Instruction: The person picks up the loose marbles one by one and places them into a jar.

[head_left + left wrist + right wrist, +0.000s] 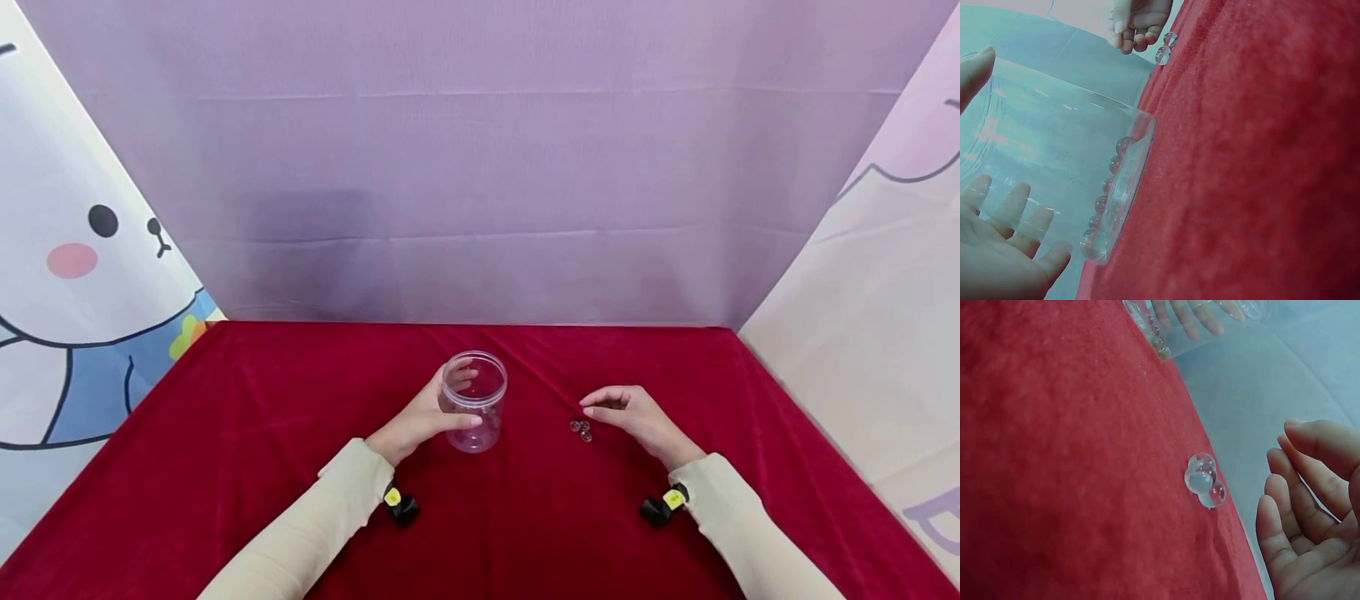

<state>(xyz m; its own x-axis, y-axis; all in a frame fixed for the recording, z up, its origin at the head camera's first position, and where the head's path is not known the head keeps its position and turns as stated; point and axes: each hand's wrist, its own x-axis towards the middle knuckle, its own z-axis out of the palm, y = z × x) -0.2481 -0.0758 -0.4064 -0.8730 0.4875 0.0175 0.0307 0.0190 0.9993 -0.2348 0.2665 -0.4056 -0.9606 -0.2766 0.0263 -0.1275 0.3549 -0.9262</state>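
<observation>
A clear plastic jar [480, 429] without a lid stands upright on the red cloth near the middle. My left hand [427, 417] grips it from the left, thumb on the near side and fingers around the far side. Through its wall, several glass marbles [1102, 204] show at the bottom in the left wrist view. Three more clear glass marbles [581, 429] lie touching in a small cluster to the jar's right. Just beside and above that cluster is my right hand [633, 412], its fingers loosely bent. Nothing shows between its thumb and fingertips [1275, 459].
Red velvety cloth [300, 375] covers the table. Behind it rises a lilac fabric wall [480, 167], with a cartoon-printed panel [90, 317] on the left and a pale panel [885, 333] on the right. A black wrist camera [656, 512] hangs under the right cuff.
</observation>
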